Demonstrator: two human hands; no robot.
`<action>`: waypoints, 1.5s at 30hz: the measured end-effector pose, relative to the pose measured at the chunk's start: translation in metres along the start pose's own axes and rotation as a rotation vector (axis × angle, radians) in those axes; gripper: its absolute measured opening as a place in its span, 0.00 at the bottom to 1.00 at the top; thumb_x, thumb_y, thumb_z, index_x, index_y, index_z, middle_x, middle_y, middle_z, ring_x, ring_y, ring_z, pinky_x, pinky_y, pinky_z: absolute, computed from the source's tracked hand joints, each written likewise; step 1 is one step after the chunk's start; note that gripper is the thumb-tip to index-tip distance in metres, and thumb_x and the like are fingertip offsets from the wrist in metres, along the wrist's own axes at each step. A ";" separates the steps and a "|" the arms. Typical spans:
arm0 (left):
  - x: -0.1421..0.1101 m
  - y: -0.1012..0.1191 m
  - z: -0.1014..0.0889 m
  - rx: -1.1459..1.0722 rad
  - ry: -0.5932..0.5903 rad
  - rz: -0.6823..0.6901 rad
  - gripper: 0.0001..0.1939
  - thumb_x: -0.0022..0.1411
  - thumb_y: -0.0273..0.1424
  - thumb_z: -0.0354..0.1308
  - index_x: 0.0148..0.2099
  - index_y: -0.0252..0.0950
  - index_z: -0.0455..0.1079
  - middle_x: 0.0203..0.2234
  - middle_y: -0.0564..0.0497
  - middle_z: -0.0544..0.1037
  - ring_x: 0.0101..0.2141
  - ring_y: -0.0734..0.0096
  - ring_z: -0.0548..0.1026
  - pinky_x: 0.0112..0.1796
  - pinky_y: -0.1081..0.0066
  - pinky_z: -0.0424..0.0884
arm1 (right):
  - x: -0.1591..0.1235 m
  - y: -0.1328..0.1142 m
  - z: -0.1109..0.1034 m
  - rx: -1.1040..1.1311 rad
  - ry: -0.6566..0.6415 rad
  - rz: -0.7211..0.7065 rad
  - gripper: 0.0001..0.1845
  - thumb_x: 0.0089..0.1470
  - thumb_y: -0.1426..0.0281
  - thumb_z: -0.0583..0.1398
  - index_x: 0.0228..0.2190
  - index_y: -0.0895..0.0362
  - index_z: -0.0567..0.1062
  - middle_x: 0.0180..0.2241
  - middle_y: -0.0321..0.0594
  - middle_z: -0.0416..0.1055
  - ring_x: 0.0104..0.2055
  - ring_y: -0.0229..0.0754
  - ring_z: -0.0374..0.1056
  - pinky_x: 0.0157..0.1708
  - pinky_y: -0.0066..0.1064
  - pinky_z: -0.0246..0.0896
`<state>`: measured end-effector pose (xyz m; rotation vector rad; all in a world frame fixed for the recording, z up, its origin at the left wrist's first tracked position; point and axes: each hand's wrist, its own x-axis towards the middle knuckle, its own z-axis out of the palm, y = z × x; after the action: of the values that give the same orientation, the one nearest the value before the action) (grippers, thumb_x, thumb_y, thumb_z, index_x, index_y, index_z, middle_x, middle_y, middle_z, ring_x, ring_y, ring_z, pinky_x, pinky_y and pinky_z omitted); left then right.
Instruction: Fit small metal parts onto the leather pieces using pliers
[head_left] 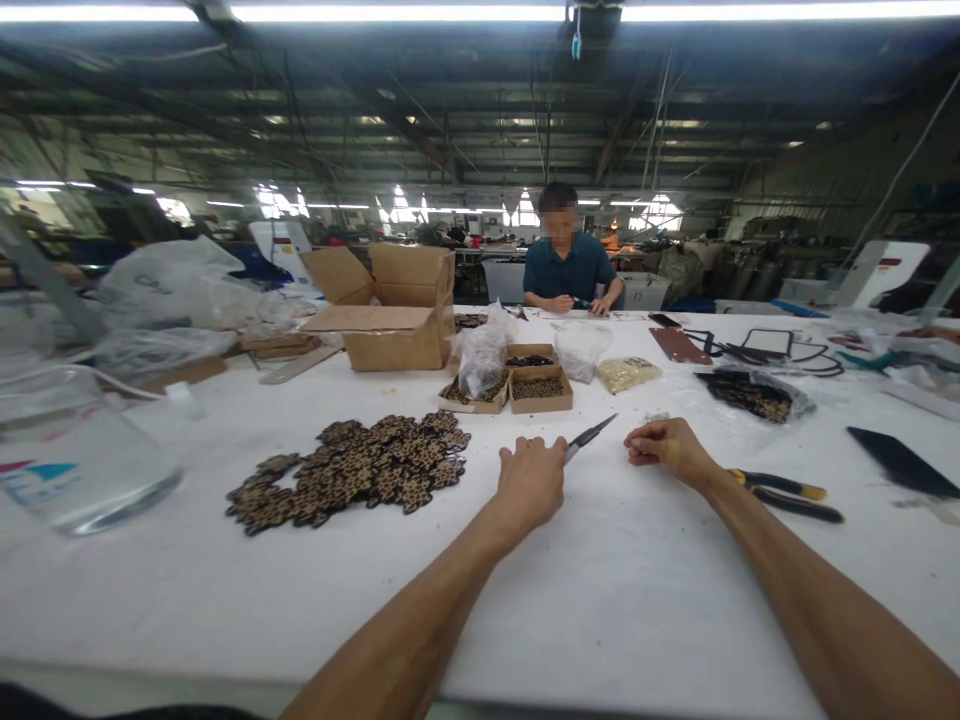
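Over the desk point(622, 600), the left hand point(531, 485) grips a pointed blade point(592, 436), its long axis slanting away rightward; the right hand point(670, 448), farther from the blade, is pinched, on what I cannot tell.

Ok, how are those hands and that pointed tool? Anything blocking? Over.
Left hand at pointed tool, grip unclear. Right hand: fingers bunched, anything held too small to tell. Patterned pieces piled left. Pliers beside right forearm, perhaps in the way.

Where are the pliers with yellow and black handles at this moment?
In the head view, the pliers lie on the white table right of centre, just right of the right hand, beside its wrist.
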<state>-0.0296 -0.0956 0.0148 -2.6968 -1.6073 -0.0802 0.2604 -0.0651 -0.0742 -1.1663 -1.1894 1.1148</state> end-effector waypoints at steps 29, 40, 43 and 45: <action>0.014 -0.032 -0.017 -0.469 0.081 -0.100 0.12 0.52 0.22 0.53 0.38 0.38 0.73 0.32 0.48 0.80 0.35 0.63 0.76 0.35 0.69 0.67 | 0.006 -0.013 -0.066 -1.246 0.339 -0.211 0.14 0.48 0.70 0.62 0.36 0.57 0.85 0.37 0.52 0.82 0.38 0.55 0.76 0.38 0.36 0.64; 0.024 -0.020 -0.007 -1.491 -0.314 -0.127 0.40 0.31 0.17 0.50 0.53 0.30 0.71 0.39 0.40 0.82 0.40 0.57 0.80 0.28 0.73 0.68 | 0.019 0.006 -0.100 -1.170 0.294 0.009 0.11 0.51 0.62 0.64 0.31 0.56 0.84 0.30 0.44 0.81 0.33 0.46 0.75 0.31 0.29 0.61; 0.021 -0.019 -0.007 -1.597 -0.374 -0.106 0.39 0.31 0.16 0.51 0.52 0.30 0.70 0.38 0.38 0.81 0.40 0.52 0.81 0.26 0.73 0.69 | 0.026 0.009 -0.098 -1.173 0.299 0.038 0.09 0.51 0.65 0.65 0.31 0.55 0.83 0.32 0.44 0.81 0.34 0.46 0.75 0.31 0.29 0.61; 0.020 -0.019 -0.007 -1.648 -0.419 -0.093 0.38 0.32 0.16 0.52 0.51 0.29 0.69 0.37 0.37 0.81 0.40 0.49 0.82 0.26 0.72 0.71 | 0.030 0.010 -0.099 -1.166 0.289 0.053 0.08 0.50 0.66 0.65 0.33 0.55 0.83 0.33 0.44 0.81 0.35 0.46 0.75 0.32 0.29 0.60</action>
<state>-0.0368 -0.0694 0.0218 -3.7667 -2.4256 -1.5801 0.3607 -0.0403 -0.0833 -2.1327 -1.6052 0.1618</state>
